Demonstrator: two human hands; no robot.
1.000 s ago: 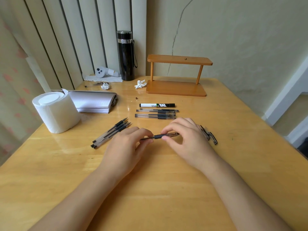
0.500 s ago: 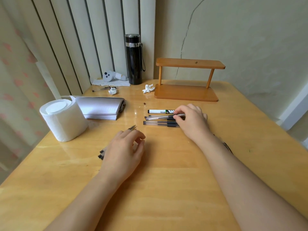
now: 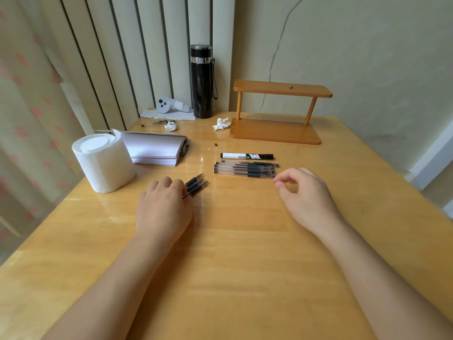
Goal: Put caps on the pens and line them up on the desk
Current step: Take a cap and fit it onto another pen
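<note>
The left hand [image 3: 164, 207] lies on the uncapped pens [image 3: 196, 186], fingers curled on them, probably to take one. The right hand [image 3: 304, 197] is empty, loosely half open, just beside the capped pens [image 3: 245, 171], lined up below the marker [image 3: 246, 156].

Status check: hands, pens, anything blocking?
Right hand empty, beside capped pen row. Left hand resting on uncapped pens. Marker heads the row. Nothing blocking.

The glossy wooden bench [image 3: 245, 241] carries a toilet roll [image 3: 103, 163], a notebook [image 3: 157, 150], a black flask [image 3: 201, 82], a small wooden shelf [image 3: 274, 131], a marker [image 3: 246, 156], capped pens [image 3: 245, 170] in a row, and uncapped pens [image 3: 196, 186].
</note>
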